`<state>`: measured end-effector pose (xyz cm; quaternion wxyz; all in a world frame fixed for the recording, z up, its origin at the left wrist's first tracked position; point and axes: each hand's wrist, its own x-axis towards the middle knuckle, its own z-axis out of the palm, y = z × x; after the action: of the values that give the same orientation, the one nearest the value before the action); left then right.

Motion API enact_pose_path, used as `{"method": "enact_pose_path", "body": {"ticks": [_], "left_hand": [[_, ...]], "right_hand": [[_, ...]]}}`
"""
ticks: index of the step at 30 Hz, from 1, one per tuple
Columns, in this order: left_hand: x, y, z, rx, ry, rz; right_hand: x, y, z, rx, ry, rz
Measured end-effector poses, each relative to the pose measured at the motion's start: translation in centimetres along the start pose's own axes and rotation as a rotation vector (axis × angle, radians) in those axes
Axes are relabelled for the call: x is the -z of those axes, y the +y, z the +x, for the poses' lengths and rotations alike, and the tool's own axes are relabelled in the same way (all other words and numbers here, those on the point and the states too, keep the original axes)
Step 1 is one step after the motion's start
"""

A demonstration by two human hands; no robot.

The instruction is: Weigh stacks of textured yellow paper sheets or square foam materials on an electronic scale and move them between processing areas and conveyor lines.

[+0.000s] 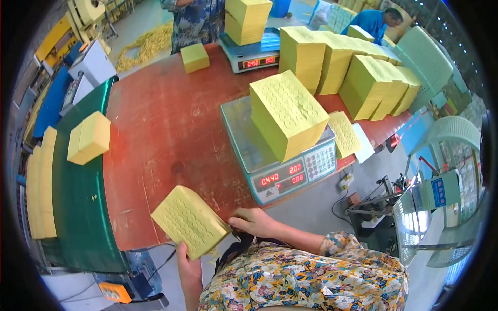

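A block-shaped stack of yellow paper (189, 220), its top pressed with rows of rings, tilts over the table's near edge. My left hand (190, 267) grips its near lower corner, thumb along the side. At the stack's right corner is my right hand (254, 223), fingers curled closed; what they hold, if anything, is hidden. Beyond my right hand stands a digital scale (241, 140) with a red lit display. It carries a taller yellow paper stack (289, 111) with the same ring pattern. A thin pile of yellow sheets (343, 133) lies beside the scale, partly over a white sheet (363, 144).
Tall yellow stacks (332, 62) line the far right of the red table (161, 124). A second scale (254, 58) bears another stack. To the left, a green conveyor belt (78, 207) carries yellow blocks (91, 137). A person in camouflage (194, 23) stands across; another in blue (365, 23) bends behind.
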<state>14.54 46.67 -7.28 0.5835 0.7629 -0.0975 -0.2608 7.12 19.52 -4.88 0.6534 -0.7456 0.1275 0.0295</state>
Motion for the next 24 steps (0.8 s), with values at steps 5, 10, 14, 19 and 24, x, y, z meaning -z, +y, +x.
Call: {"method": "enact_pose_path", "body": {"ticks": [5, 10, 14, 19, 24], "left_hand": [[0.2, 0.8, -0.1, 0.114, -0.04, -0.766], [1.0, 3.2, -1.4, -0.031, 0.088, -0.58], [1.3, 7.8, 1.1, -0.379, 0.043, -0.339], [-7.2, 22.6, 6.9, -0.444, -0.095, -0.498], [-16.9, 34.7, 11.3, -0.279, -0.323, -0.434]], "right_hand": [[-1.6, 2.8, -0.6, -0.242, -0.168, 0.075], [-2.2, -0.6, 0.1, -0.191, -0.113, 0.561], [2.4, -6.6, 0.3, 0.27, 0.046, 0.368], [15.6, -15.4, -0.8, 0.345, 0.202, 0.2], [26.5, -17.1, 0.6, 0.363, 0.309, 0.221]]}}
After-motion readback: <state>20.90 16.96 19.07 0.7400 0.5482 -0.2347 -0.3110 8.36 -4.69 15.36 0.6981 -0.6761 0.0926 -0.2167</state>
